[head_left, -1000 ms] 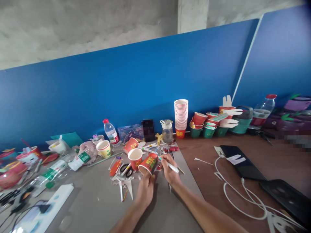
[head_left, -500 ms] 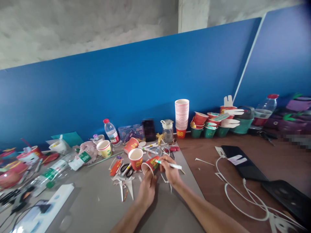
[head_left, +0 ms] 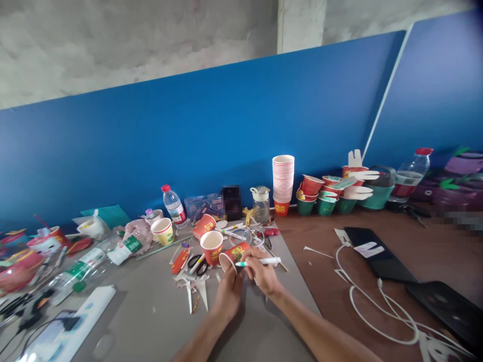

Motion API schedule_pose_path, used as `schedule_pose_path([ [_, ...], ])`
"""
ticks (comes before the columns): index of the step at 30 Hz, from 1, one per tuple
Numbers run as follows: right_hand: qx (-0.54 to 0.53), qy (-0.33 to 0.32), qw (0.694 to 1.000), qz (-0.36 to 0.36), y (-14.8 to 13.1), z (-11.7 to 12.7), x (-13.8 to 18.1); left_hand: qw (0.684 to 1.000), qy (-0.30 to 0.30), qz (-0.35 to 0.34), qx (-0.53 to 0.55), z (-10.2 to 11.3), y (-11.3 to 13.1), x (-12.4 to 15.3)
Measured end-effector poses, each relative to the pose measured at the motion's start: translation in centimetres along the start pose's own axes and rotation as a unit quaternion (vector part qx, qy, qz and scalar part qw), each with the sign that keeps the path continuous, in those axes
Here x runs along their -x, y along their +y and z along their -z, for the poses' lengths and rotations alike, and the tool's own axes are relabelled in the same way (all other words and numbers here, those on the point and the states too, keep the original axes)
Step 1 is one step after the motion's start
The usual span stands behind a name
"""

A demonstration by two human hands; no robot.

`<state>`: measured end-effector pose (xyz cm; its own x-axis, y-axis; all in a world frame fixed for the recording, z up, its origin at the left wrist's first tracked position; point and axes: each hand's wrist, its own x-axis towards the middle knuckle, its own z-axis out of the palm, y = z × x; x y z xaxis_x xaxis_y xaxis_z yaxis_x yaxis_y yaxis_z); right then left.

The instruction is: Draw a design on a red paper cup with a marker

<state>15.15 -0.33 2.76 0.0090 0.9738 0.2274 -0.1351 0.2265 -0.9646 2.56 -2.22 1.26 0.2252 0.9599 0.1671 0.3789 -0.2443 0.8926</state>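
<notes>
My left hand [head_left: 229, 296] grips a red paper cup [head_left: 234, 254] tipped on its side over the grey table [head_left: 158, 322], mouth toward me. My right hand [head_left: 264, 274] pinches a white marker [head_left: 260, 261] with a green tip; the pen lies almost level and its tip touches the cup's wall. Just left of the held cup stands another red cup [head_left: 211, 246], with black-handled scissors [head_left: 196, 263] and white paper offcuts [head_left: 194, 291] below it.
A tall stack of red cups [head_left: 283, 183] and cut red and green cups [head_left: 324, 193] line the blue partition [head_left: 226, 136]. Water bottles [head_left: 173, 206], a jar [head_left: 260, 203] and craft clutter fill the left. A white cable [head_left: 381, 311] and dark devices [head_left: 377, 256] lie on the brown desk at right.
The marker has swung from pointing down-right to lying nearly level, its tip moving left along the cup. Both hands and the cup have shifted slightly toward me.
</notes>
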Motion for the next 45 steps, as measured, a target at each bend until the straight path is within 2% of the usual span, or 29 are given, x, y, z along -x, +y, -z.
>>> schedule_pose_path([
  [6,-0.001,0.064,0.998,-0.015,0.4,0.5,-0.5,1.000,0.008,0.000,-0.024,0.3,1.3,0.0],
  [11,-0.005,0.001,1.000,-0.017,0.1,0.0,-0.3,0.999,-0.002,0.029,-0.027,0.3,1.3,0.2],
  [16,-0.016,0.063,0.998,-0.012,0.0,0.1,-0.5,0.999,-0.004,0.020,-0.034,0.3,1.0,0.1],
  [22,-0.022,0.010,0.999,-0.024,0.2,-0.3,-0.3,1.000,-0.012,0.009,-0.023,0.3,0.9,0.1],
  [29,-0.021,0.059,0.998,-0.025,0.4,0.9,-1.2,0.999,0.007,-0.008,-0.041,0.0,0.4,0.1],
  [31,-0.010,0.048,0.999,-0.022,0.5,1.1,-1.3,0.998,0.028,-0.005,-0.063,0.0,0.2,0.2],
  [34,0.003,0.036,0.999,-0.016,0.8,1.2,-1.4,0.994,0.063,0.039,-0.077,0.3,0.2,0.2],
  [39,0.000,0.020,1.000,-0.018,0.9,1.2,-1.3,0.991,0.093,0.088,-0.025,0.9,0.3,-0.1],
  [42,0.001,-0.021,1.000,-0.011,0.5,0.7,-0.9,0.994,0.077,0.081,-0.013,0.7,-0.3,-0.4],
  [45,0.030,-0.033,0.999,0.001,0.4,0.5,-0.5,0.997,0.071,0.038,-0.005,0.4,-0.9,-0.7],
])
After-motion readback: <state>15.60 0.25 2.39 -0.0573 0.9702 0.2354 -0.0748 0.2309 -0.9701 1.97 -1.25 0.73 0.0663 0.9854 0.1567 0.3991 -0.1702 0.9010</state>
